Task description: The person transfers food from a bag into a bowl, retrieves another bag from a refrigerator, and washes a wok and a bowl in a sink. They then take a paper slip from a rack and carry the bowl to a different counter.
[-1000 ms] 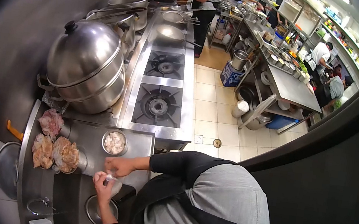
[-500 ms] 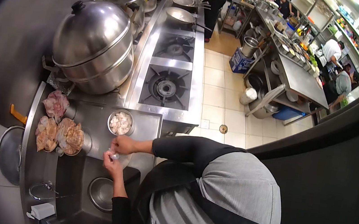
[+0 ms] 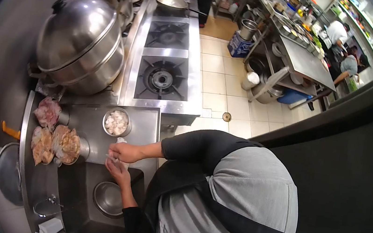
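My right hand (image 3: 126,153) and my left hand (image 3: 117,170) are close together over the steel drainboard, just above the sink edge. Both have their fingers closed on a thin, translucent plastic bag (image 3: 113,158), mostly hidden by the hands. A whitish bit shows just beyond my right hand. Near that hand stands a round steel bowl (image 3: 104,128) with pale, chunky raw pieces (image 3: 117,122) in it. Farther from me, bagged raw meat (image 3: 47,112) and more meat in plastic (image 3: 66,144) sit in metal containers.
A steel bowl (image 3: 109,199) lies in the sink (image 3: 73,196), near a faucet (image 3: 51,202). Beyond the drainboard are a large domed steamer (image 3: 81,41) and gas burners (image 3: 162,79). A round lid (image 3: 10,173) leans at the wall. Other people work at the far right.
The view has shifted, so the surroundings sit farther left and higher. My hands remain together at the plastic, the right hand now lying more across it.
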`<move>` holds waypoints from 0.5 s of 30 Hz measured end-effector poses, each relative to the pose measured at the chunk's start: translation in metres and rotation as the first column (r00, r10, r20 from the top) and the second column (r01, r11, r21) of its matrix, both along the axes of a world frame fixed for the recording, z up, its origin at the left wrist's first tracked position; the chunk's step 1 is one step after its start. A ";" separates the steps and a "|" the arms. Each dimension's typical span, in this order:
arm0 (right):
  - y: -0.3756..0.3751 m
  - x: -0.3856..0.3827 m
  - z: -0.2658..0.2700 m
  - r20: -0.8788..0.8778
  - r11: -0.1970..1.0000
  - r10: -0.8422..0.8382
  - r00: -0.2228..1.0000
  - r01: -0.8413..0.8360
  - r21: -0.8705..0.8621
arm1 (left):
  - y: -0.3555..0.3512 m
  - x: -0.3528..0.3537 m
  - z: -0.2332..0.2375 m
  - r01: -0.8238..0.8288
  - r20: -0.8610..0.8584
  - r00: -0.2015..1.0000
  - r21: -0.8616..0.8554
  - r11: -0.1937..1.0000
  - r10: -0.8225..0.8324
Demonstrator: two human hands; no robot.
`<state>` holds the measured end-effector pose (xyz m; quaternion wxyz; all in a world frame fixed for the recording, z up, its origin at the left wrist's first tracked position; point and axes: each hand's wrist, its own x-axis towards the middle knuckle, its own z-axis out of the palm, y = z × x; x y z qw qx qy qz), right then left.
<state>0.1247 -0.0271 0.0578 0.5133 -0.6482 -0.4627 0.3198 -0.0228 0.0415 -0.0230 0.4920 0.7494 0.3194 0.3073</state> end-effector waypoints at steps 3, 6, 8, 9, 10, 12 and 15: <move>-0.016 0.008 0.008 -0.028 0.962 0.240 0.970 -0.241 -0.125 | -0.026 0.004 0.043 0.158 -0.185 0.980 0.514 0.843 -0.071; -0.050 0.021 0.038 0.040 0.937 0.333 0.942 -0.326 -0.128 | -0.031 0.001 0.026 0.210 -0.363 0.931 0.435 0.876 -0.042; -0.070 0.034 0.047 0.090 0.947 0.317 0.944 -0.310 -0.080 | -0.019 -0.008 0.012 0.214 -0.290 0.953 0.463 0.860 -0.081; -0.085 0.044 0.065 0.033 0.945 0.326 0.945 -0.327 0.001 | -0.017 -0.009 0.018 0.226 -0.195 0.968 0.386 0.895 -0.161; -0.101 0.056 0.080 -0.021 0.939 0.336 0.942 -0.333 0.083 | -0.027 -0.011 0.035 0.151 -0.121 0.986 0.334 0.930 -0.117; -0.134 0.089 0.097 -0.047 0.951 0.284 0.958 -0.276 0.139 | -0.036 -0.026 0.039 0.050 -0.091 0.995 0.155 0.987 -0.036; -0.190 0.159 0.101 -0.038 0.975 0.108 0.993 -0.098 0.200 | -0.069 -0.016 0.079 -0.054 -0.152 0.988 -0.195 0.979 0.024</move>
